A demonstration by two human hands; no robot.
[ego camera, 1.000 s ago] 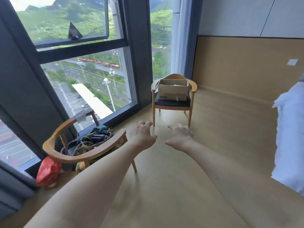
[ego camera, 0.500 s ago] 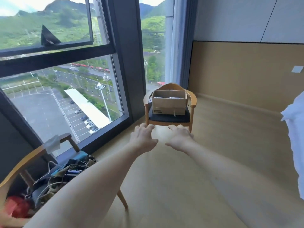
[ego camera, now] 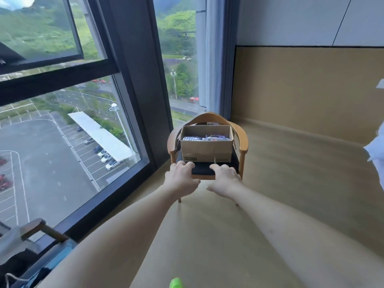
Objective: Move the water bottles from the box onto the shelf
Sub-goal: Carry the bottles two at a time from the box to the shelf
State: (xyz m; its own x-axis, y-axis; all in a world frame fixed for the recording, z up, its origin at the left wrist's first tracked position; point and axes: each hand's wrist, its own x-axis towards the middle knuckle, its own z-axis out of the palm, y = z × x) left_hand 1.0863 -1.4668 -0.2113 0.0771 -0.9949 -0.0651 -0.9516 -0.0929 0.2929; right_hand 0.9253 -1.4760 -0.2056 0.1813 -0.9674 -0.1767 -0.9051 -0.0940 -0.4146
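By the window [ego camera: 62,132], the box [ego camera: 206,149] sits just beyond both hands' fingers [ego camera: 220,167].

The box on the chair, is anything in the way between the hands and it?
Nothing visible is. The cardboard box sits open-topped on the chair's dark seat, and the left hand and right hand are held out just in front of it, holding nothing. The chair's wooden armrests curve round the box's sides and back only.

One box [ego camera: 206,148], two chairs — one [ego camera: 207,142] holding it, two hands — left hand [ego camera: 180,179], right hand [ego camera: 224,180]
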